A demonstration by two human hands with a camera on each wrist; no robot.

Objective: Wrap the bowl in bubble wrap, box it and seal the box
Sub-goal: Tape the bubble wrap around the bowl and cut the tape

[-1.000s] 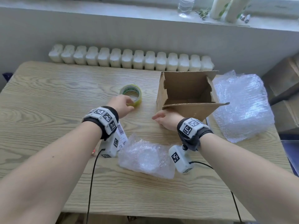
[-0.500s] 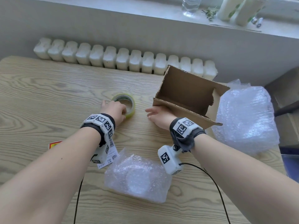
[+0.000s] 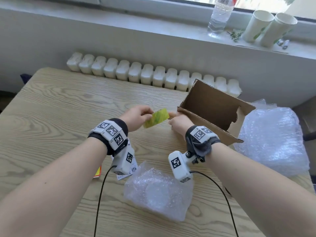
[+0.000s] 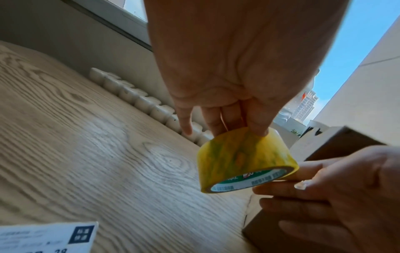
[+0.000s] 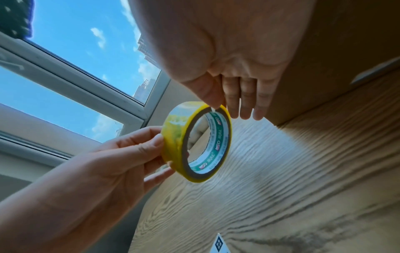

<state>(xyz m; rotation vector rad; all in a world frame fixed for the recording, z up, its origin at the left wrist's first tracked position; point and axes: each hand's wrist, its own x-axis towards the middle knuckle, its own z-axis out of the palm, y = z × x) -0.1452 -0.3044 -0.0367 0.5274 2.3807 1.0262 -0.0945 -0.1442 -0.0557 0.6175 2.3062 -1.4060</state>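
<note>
My left hand (image 3: 144,115) holds a yellow tape roll (image 3: 156,118) above the table, fingers and thumb curled round its rim (image 5: 160,142). On the roll's other side, my right hand (image 3: 171,117) pinches the edge between thumb and forefinger (image 5: 213,102). The roll (image 4: 244,159) stands on edge, its green-printed core (image 5: 213,145) facing the right wrist view. The bowl wrapped in bubble wrap (image 3: 157,190) lies near the table's front edge, under my wrists. An open cardboard box (image 3: 213,108) sits tilted just right of my hands.
A loose heap of bubble wrap (image 3: 273,139) lies right of the box. A paper label (image 3: 125,173) and a red-yellow card (image 3: 97,171) lie by my left wrist. A radiator (image 3: 150,76) runs behind the wooden table (image 3: 59,108). A bottle (image 3: 219,16) and cups (image 3: 256,25) stand on the sill.
My left hand has lifted the tape roll off the table. My right hand has left the box flap and come over to the roll.
</note>
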